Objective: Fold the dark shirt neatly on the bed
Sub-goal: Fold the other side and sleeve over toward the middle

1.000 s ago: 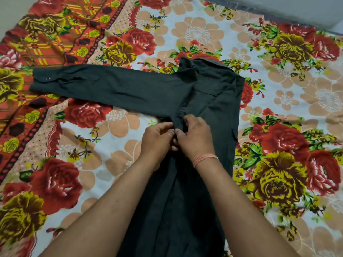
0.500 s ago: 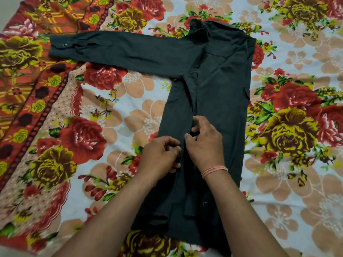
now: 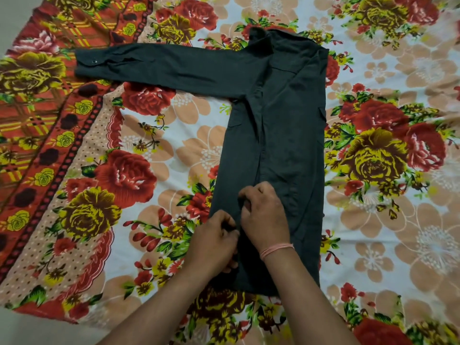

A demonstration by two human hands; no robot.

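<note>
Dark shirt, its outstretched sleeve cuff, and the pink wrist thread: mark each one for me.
Dark shirt [image 3: 293,135]: head view, on the flat front panel of the body.
Sleeve cuff [image 3: 90,63]: head view, on the cuff end beside its button.
Pink wrist thread [image 3: 276,250]: head view, on the strands across the right wrist.

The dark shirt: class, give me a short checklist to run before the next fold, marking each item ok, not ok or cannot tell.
1. Dark shirt lies flat on the bedsheet: ok.
2. Left hand and right hand both pinch the front placket: ok.
3. Placket fully buttoned: cannot tell.
4. Outstretched sleeve folded in: not ok.
5. Other sleeve tucked in: cannot tell.
</note>
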